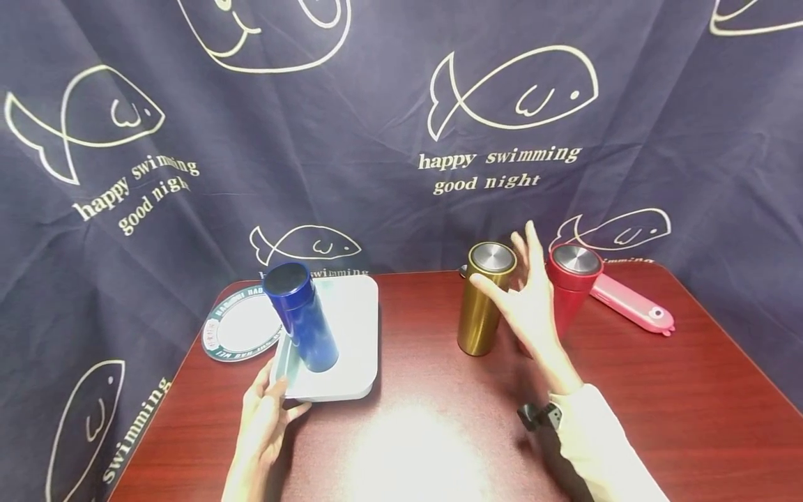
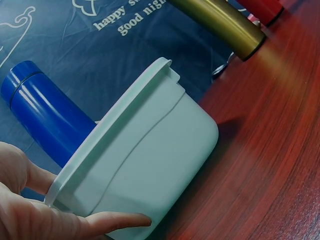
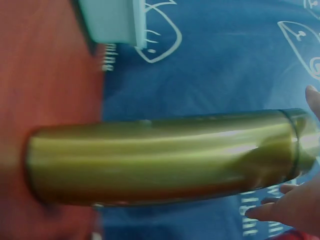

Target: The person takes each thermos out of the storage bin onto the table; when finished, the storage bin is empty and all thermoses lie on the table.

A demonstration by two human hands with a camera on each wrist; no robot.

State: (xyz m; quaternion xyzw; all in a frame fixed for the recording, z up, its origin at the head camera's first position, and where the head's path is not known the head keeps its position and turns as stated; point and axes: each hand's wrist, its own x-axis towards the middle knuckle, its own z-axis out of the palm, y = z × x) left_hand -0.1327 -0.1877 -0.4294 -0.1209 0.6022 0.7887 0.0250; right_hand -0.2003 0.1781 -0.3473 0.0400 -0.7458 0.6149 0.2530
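Note:
A pale green plastic bin (image 1: 360, 335) is at the left of the table. My left hand (image 1: 263, 418) holds its left rim between thumb and fingers, one finger lying along the outer wall (image 2: 155, 155). A blue thermos bottle (image 1: 307, 331) stands upright at the bin; I cannot tell how deep inside it sits. My right hand (image 1: 530, 303) is spread beside the lid end of a gold thermos bottle (image 1: 479, 314), thumb in front and fingers to the right. In the right wrist view the fingers seem apart from the gold bottle (image 3: 160, 162). Behind this hand stands a red thermos bottle (image 1: 571, 293), partly hidden.
A round white plate with a lettered green rim (image 1: 216, 348) lies at the left behind the bin. At the back right lies a pink case with an eye (image 1: 633, 303). A dark curtain (image 1: 389, 139) hangs behind the red-brown table (image 1: 414, 328).

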